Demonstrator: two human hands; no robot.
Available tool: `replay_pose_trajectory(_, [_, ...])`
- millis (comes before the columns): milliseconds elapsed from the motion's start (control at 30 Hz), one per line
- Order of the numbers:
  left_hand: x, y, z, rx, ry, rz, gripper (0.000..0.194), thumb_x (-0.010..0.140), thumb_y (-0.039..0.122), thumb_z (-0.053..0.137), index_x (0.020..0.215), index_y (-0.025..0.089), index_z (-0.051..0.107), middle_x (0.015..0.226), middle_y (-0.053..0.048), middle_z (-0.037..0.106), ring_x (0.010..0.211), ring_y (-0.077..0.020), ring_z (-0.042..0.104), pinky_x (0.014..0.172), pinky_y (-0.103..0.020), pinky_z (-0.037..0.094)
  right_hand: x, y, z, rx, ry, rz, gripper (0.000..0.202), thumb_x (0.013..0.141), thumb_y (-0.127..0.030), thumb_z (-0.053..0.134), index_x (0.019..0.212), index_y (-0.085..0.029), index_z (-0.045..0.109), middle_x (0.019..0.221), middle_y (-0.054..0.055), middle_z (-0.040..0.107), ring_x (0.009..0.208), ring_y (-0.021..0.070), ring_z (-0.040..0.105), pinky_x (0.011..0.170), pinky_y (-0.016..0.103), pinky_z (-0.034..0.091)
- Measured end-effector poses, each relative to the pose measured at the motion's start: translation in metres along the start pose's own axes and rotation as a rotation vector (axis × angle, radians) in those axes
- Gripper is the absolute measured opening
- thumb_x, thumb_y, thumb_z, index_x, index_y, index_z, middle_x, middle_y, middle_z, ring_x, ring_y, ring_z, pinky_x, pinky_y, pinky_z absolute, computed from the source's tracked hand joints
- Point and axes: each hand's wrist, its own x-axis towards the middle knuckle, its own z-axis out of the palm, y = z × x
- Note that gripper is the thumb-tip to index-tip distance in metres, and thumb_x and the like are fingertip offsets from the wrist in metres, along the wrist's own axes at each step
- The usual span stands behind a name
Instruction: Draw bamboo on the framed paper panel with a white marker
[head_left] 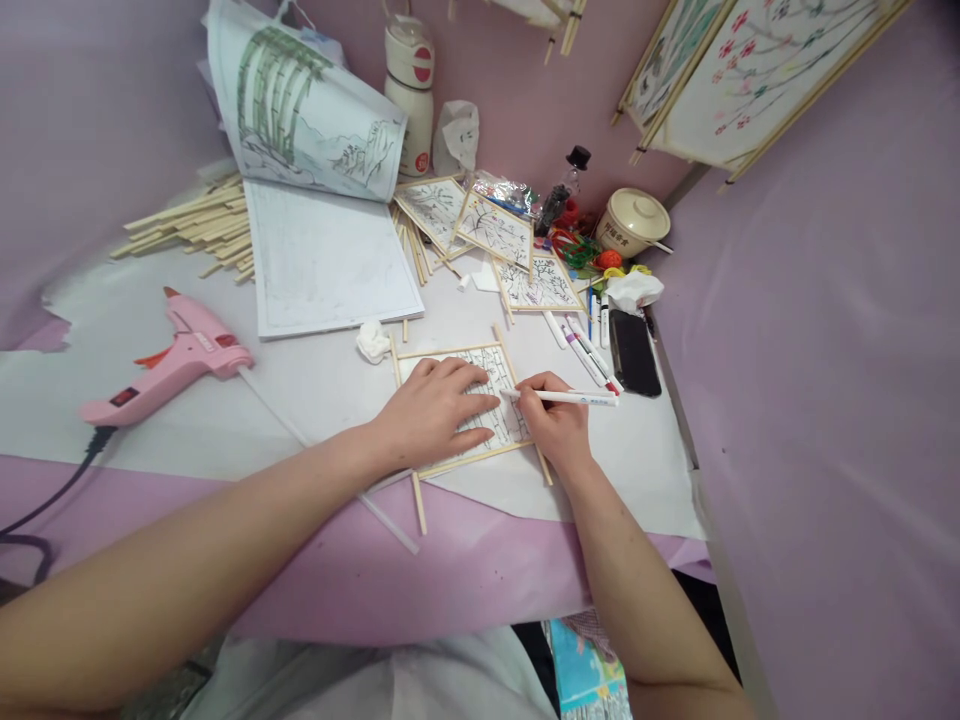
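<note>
My left hand (439,410) lies flat with fingers spread on a small drawing (486,358) framed with thin wooden sticks. Dark bamboo-like lines show on the paper around the fingers; part of the picture is hidden beneath the palm. My right hand (559,420) is closed around a white marker pen (574,397), its tip at the right part of the drawing. Two frame sticks stick out past the paper's lower edge, one by each hand.
A pink glue gun (180,350) with a clear glue stick lies left. Behind are an open sketch pad (337,265), wooden sticks (195,230), finished framed drawings (544,282), markers (589,355), a black phone (634,352), a bottle (410,100) and a lidded pot (634,222).
</note>
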Motion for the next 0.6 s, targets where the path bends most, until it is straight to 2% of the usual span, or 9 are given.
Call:
replay_pose_trajectory(267, [-0.0005,-0.0003,0.0001,-0.009,0.002,0.001,0.035,0.091,0.049,0.056,0.12,0.031,0.064,0.129,-0.007,0.057,0.119,-0.0295,0.048,0.092,-0.046,0.034,-0.0009,0.0016,-0.0003,-0.012,0.055,0.015,0.013,0.08,-0.021,0.054,0.07,-0.02,0.063,0.059,-0.004,0.058,0.057,0.0116,0.051,0.056,0.024,0.039])
replay_pose_trajectory(600, [-0.0004,-0.0005,0.0008,-0.007,0.003,0.005,0.036,0.091,0.049,0.056,0.12,0.03,0.064,0.129,-0.007,0.057,0.119,-0.0291,0.048,0.092,-0.046,0.034,-0.0005,0.0019,-0.0008,-0.026,0.051,0.038,0.013,0.08,-0.024,0.054,0.071,-0.019,0.063,0.06,-0.004,0.058,0.057,0.0123,0.052,0.057,0.025,0.04])
